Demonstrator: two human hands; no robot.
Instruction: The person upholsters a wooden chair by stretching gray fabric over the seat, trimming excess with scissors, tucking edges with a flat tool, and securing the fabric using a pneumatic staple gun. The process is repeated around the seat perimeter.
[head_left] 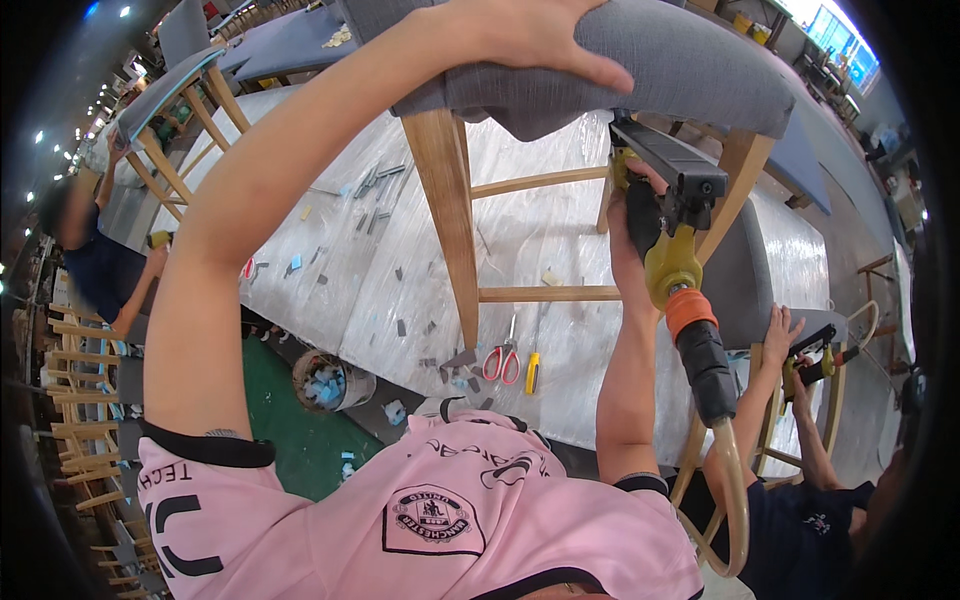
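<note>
A grey upholstered chair seat [690,65] on a wooden frame [442,190] stands in front of me. My left hand [520,35] reaches across and rests on the seat fabric, thumb stretched out; its other fingers run past the top edge of the picture. A loose flap of the grey fabric [530,118] hangs from the seat's underside. In my right hand [640,205] is a pneumatic staple gun [668,158], gripped by its handle. Its nose is at the seat's lower edge; whether it touches cannot be told. An air hose [738,490] curves down from its black and orange coupling [692,320].
Red-handled scissors [501,364], a yellow screwdriver [533,374] and scattered scraps lie on the plastic-covered table [370,290]. A bucket [357,385] with blue scraps stands by its edge. Co-workers work at the left [100,270] and right [815,520], the right one holding another staple gun [822,362].
</note>
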